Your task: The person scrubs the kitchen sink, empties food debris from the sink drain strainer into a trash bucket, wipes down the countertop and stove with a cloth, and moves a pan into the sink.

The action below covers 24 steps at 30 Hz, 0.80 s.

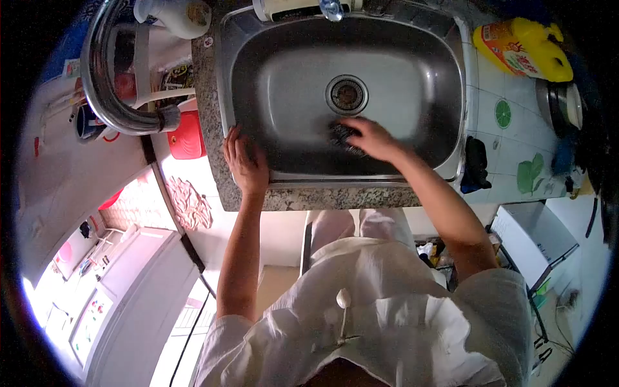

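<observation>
A stainless steel sink is set into a speckled stone counter in front of me. Inside the basin, below the round drain, my right hand is closed over a dark, mesh-like scouring pad. The pad lies against the basin floor, partly covered by the fingers. My left hand rests with its fingers stretched out over the sink's left front rim and the counter edge. Nothing shows in it.
A curved chrome faucet hangs at the left. A white bottle stands at the back left, and another container is behind the sink. To the right are a yellow jug and a black cloth-like item. A red container sits left.
</observation>
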Tool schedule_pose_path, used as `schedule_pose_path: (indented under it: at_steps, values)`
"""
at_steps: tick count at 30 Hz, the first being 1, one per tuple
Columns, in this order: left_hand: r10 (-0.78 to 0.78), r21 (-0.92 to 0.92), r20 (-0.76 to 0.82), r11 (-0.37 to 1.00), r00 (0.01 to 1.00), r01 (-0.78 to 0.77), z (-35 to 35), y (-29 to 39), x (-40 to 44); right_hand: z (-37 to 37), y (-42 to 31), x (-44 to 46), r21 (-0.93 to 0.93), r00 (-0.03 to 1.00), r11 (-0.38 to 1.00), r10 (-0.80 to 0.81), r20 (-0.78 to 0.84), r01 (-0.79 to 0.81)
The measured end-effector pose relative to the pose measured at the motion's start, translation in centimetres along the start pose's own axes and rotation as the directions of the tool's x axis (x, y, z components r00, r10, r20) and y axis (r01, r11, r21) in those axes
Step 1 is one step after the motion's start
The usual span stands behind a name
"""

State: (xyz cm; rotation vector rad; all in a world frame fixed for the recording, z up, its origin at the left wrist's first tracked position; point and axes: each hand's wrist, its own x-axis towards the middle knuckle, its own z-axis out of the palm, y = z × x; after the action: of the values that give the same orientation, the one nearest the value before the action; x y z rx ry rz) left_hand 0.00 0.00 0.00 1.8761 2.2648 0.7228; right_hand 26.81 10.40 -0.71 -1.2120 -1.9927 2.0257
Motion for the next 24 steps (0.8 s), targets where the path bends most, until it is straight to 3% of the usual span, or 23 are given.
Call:
schedule_pose_path:
  at_steps: [1,3,5,7,8,10,12,13,15,17,19,20,21,24]
  values:
    - [-0.006,-0.010,-0.016,1.000,1.000,0.006,-0.1,0.4,0.2,1.4,-1.5,-0.2,-0.087,1.000,0.996,-0.023,0.017,0.024]
    - [-0.013,0.013,-0.013,1.000,1.000,0.013,-0.9,0.2,-0.5,8.0,-0.9,0.4,-0.092,0.997,0.995,-0.036,-0.070,0.029]
    - [-0.010,-0.025,-0.028,1.000,1.000,0.010,-0.6,0.2,0.0,9.4,-3.7,0.8,-0.284,0.994,0.953,-0.097,0.058,0.109]
    - [-0.017,-0.027,-0.012,1.000,1.000,0.016,-0.4,0.5,-0.1,9.5,-2.0,-0.5,-0.263,0.994,0.959,-0.107,0.006,0.105]
    - [-0.018,-0.020,-0.007,1.000,1.000,0.018,-0.5,0.5,0.0,9.1,-1.1,-1.2,-0.245,0.990,0.963,-0.132,-0.046,0.116]
    - [-0.015,-0.028,-0.004,0.999,1.000,0.015,-0.5,0.3,-0.2,6.0,2.0,-2.8,-0.226,0.998,0.973,0.052,0.028,-0.044]
    - [-0.013,-0.039,-0.003,0.999,1.000,0.013,-0.5,0.3,-0.2,2.8,6.4,-3.7,-0.364,0.987,0.921,0.160,0.020,-0.142]
    - [-0.004,-0.031,-0.013,1.000,1.000,0.004,-0.5,0.3,-0.2,-0.4,2.2,-3.9,-0.456,0.957,0.865,0.277,0.084,-0.210]
    - [0.008,-0.028,-0.024,1.000,1.000,-0.008,-0.3,0.5,0.0,-1.0,3.8,-3.0,-0.678,0.991,0.723,0.083,-0.104,-0.132]
    - [-0.025,-0.001,0.005,1.000,1.000,0.025,-0.4,0.6,0.0,0.0,3.6,-0.6,-0.514,0.990,0.855,-0.123,-0.073,0.068]
    - [-0.031,0.010,-0.003,0.999,1.000,0.031,-0.4,0.6,0.0,4.5,4.4,1.0,-0.227,0.972,0.967,-0.062,0.225,0.114]
    - [-0.030,0.009,-0.016,0.999,0.999,0.031,-0.2,0.6,0.2,6.8,6.4,2.2,-0.263,0.958,0.929,-0.211,0.193,0.258]
    - [-0.027,0.010,-0.018,1.000,0.999,0.027,-0.2,0.7,0.3,8.1,7.4,3.7,-0.320,0.963,0.914,-0.198,0.182,0.249]
    - [-0.031,0.009,-0.020,0.999,0.999,0.031,-0.2,1.2,0.5,6.6,6.9,6.5,-0.223,0.971,0.954,-0.163,0.176,0.201]
